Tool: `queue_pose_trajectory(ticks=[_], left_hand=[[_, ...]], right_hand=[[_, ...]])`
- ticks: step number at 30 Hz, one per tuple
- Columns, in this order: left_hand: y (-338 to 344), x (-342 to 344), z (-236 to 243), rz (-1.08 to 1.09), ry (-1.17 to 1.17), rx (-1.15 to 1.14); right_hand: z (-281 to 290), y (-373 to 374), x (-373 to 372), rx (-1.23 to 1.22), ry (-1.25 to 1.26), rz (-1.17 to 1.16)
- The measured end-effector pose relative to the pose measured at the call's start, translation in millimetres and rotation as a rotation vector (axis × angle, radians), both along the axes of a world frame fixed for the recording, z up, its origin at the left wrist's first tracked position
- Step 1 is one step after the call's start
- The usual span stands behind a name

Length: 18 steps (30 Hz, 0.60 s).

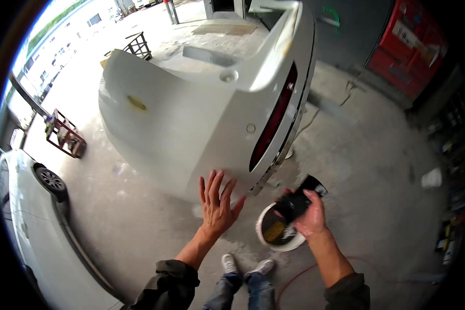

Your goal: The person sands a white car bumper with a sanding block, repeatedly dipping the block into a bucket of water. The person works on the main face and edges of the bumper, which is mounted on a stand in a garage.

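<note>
A pale grey car bumper (183, 124) spans the middle of the view, with a long red reflector (274, 121) along its right side. A yellowish patch (136, 103) marks its left part. My left hand (217, 204) is open, fingers spread, at the bumper's near edge; whether the fingertips touch it I cannot tell. In my right hand (311, 219) is a black sheet of sandpaper (295, 203), folded, one end curling up past the thumb. Below it stands a round white bucket (261, 235), whose dark inside is partly hidden by the hand.
On the left is a white car (41, 232). Beyond it stands a reddish metal frame (66, 135), with a dark rack (138, 46) farther back. A red cabinet (408, 46) is at the far right. A thin red hose (287, 281) crosses the concrete floor near my feet.
</note>
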<state>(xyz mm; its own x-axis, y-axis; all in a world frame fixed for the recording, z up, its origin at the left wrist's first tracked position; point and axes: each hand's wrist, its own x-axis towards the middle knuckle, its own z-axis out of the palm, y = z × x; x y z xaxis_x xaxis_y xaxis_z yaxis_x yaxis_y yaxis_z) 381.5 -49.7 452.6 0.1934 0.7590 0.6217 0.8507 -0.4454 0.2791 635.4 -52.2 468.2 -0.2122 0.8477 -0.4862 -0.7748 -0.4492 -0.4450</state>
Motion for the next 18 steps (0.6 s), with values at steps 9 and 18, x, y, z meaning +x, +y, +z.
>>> queue_pose_trajectory(ticks=[9,18], left_hand=[[78,-9,97,-0.056,0.005,-0.062],[104,-2,93,0.354,-0.119,0.074]], right_hand=[[175,103,-58,0.331,-0.31,0.194],[180,145,-44,1.032,-1.054,0.253]])
